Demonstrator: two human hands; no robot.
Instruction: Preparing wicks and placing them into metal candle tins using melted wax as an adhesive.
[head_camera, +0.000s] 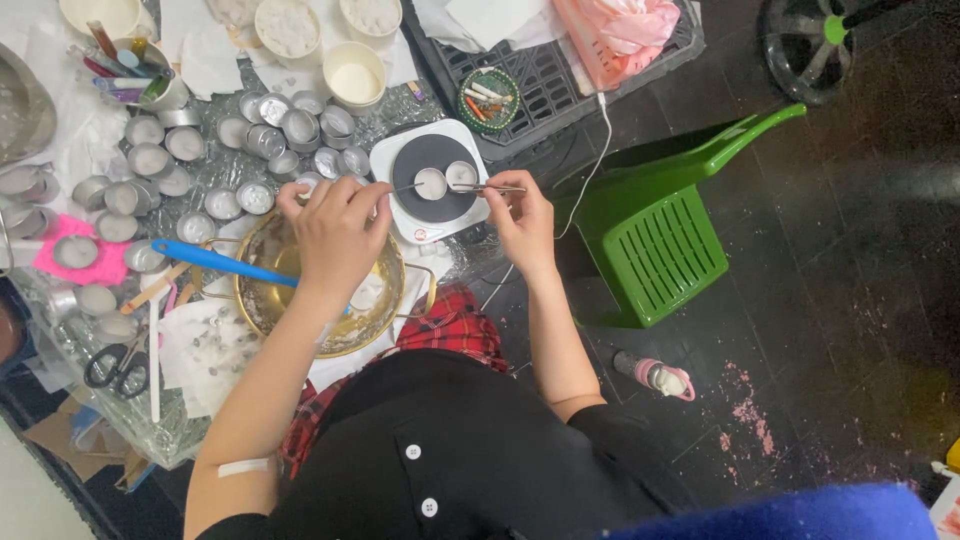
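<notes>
Small tin cups on white hotplate (430, 180): two warming, left hand (335, 225) and right hand (520, 215) each pinching thin metal tool at them; many filled tins (150, 160) set aside.

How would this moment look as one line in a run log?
left hand: holds thin tool over hot plate | right hand: holds tweezers at small cup | brass bowl below

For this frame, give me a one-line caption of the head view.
Both hands, left hand and right hand, hold thin metal tools over two small wax cups on a white hot plate.
</notes>
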